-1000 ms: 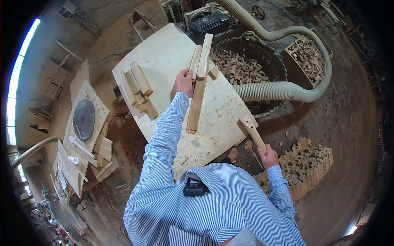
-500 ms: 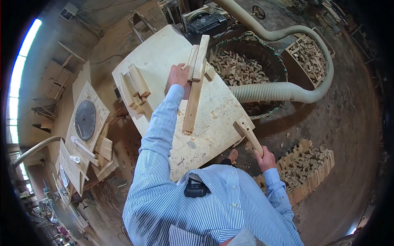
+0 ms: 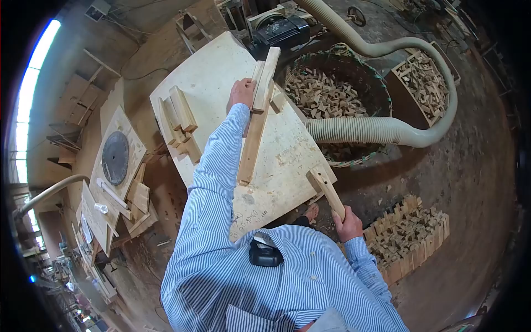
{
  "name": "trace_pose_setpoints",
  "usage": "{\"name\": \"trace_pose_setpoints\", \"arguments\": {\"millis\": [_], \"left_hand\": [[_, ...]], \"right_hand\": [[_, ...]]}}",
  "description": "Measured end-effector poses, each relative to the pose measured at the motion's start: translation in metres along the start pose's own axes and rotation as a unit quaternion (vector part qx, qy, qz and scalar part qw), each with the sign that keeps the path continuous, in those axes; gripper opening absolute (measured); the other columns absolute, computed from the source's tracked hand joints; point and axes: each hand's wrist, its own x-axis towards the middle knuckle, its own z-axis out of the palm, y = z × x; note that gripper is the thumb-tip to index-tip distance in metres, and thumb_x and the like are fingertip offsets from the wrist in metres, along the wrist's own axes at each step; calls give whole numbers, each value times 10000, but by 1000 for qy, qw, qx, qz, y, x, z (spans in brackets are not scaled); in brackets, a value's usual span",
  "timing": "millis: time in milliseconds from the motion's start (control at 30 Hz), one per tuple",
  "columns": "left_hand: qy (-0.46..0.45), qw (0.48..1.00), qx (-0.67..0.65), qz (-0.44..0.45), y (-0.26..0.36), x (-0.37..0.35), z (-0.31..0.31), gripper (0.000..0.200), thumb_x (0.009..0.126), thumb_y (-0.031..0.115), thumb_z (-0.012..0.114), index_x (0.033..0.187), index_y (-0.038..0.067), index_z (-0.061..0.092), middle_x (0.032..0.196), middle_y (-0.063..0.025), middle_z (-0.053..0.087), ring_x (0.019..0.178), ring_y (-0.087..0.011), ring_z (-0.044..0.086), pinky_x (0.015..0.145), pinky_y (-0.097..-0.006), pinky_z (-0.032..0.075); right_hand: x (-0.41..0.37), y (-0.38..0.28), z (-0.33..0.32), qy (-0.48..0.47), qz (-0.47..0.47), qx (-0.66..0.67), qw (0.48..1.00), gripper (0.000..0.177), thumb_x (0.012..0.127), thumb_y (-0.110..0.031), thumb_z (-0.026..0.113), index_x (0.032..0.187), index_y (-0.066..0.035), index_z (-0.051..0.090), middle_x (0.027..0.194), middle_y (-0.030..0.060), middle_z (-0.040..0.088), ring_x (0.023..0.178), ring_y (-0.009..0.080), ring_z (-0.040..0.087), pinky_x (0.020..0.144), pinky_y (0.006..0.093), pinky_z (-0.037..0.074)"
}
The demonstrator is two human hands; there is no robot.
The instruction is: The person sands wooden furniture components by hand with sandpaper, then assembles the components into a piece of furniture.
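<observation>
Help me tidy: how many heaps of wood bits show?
3: a heap in the basket, another in the box at right, a third near the right hand; more may be hidden.

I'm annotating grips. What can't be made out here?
Head view:
Near end of the wooden bar: hidden by the right hand.
Palm of the left hand: hidden by its back.
Bottom of the basket: covered by offcuts.
Writing on the tabletop: too small.
Lower-left clutter: blurred.
</observation>
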Motion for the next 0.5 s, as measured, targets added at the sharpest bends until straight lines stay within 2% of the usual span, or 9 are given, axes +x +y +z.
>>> {"name": "trace_pose_setpoints", "arguments": {"millis": [167, 233, 500], "left_hand": [[19, 1000, 2, -7, 19, 5, -11, 359, 991, 374, 699, 1200, 95, 787, 1078, -202, 761, 1042, -362, 717, 964, -444, 546], [34, 999, 6, -1, 23, 4, -13, 356, 990, 372, 700, 1202, 99, 789, 1074, -203, 766, 1039, -361, 721, 967, -443, 547], [47, 999, -7, 12, 14, 15, -8, 360, 970, 372, 723, 1189, 96, 795, 1095, -195, 787, 1033, -349, 740, 957, -434, 556]], "right_hand": [[13, 5, 10, 6, -12, -3, 1000, 450, 1015, -462, 649, 1131, -30, 601, 943, 272, 730, 865, 476, 716, 742, 550, 569], [13, 9, 13, 6, -8, 4, 1000, 408, 1020, -401, 662, 1231, -55, 623, 947, 268, 736, 876, 483, 713, 747, 552, 562], [20, 25, 29, 25, -31, -4, 999, 465, 1023, -446, 637, 1229, -31, 598, 963, 285, 735, 883, 482, 719, 760, 553, 573]]}}
